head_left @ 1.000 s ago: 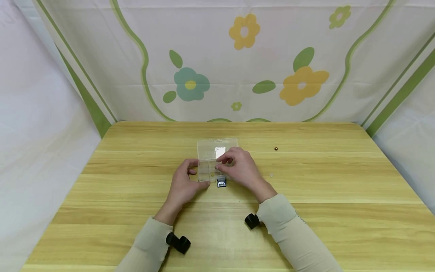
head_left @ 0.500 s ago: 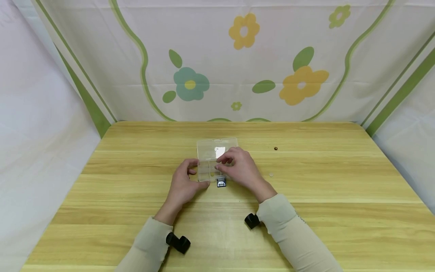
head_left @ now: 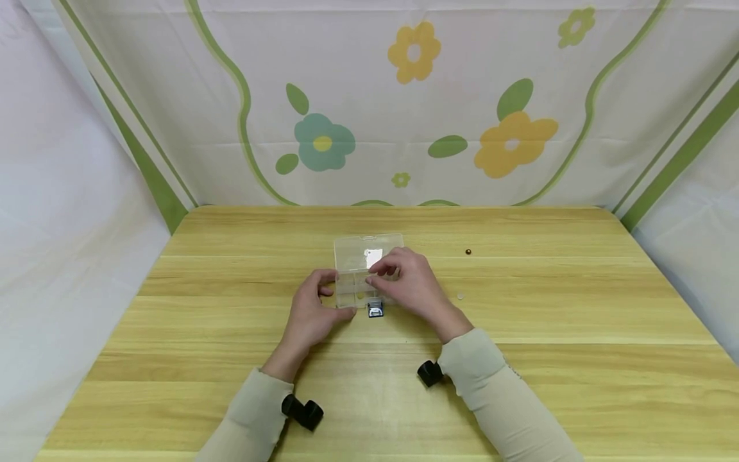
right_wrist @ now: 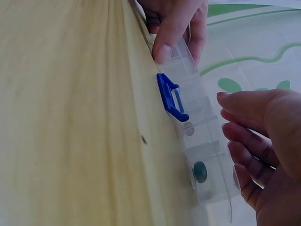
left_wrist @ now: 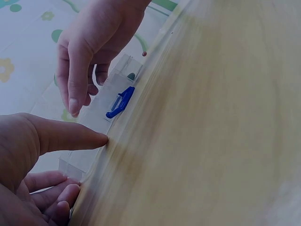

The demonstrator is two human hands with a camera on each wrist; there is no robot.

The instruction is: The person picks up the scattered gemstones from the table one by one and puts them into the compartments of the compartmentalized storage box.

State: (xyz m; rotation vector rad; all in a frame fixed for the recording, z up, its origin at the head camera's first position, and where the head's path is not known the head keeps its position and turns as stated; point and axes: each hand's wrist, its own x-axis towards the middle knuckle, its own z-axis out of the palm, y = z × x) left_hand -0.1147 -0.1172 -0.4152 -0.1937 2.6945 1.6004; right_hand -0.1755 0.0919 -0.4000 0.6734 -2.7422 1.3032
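Note:
A clear plastic compartment box (head_left: 346,283) lies on the table, its lid (head_left: 349,254) raised at the back. Its blue latch (right_wrist: 172,98) hangs at the front. My left hand (head_left: 310,314) grips the box's left end, thumb at the front edge and fingers at the side and back. Over the middle compartments hovers my right hand (head_left: 408,282); its thumb and forefinger tips are slightly apart, and nothing shows between them. In the right wrist view, a dark green oval bead (right_wrist: 200,172) sits in the end compartment and a pale bead (right_wrist: 189,128) in one nearer the latch.
To the right of the box, a small brown bead (head_left: 468,251) and a pale clear bead (head_left: 460,296) lie on the wooden table (head_left: 548,308). A flower-patterned white cloth (head_left: 369,109) hangs behind the table, with more cloth at both sides.
My right hand has risen very slightly, its thumb tip lifting a little above the compartments. The left hand and the box have stayed in place.

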